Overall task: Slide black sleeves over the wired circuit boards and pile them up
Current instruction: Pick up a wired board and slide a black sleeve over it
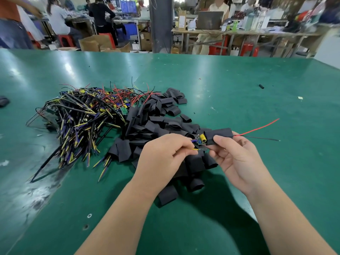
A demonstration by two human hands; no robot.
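Note:
My right hand (pixel 235 159) grips a black sleeve (pixel 219 135) held above the table. A small circuit board (pixel 199 139) with a yellow capacitor sticks partly out of the sleeve's left end. Its red and black wires (pixel 257 129) come out of the right end. My left hand (pixel 163 153) pinches the board's yellow and blue wires (pixel 195 149) at the left. Under my hands lies a heap of loose black sleeves (pixel 158 120). To its left is a tangled pile of wired circuit boards (pixel 88 115).
The green table (pixel 220 80) stretches far to the back and right. A stray black sleeve piece (pixel 261 86) lies at the far right, a dark object (pixel 3 102) at the left edge. People work at benches beyond the table.

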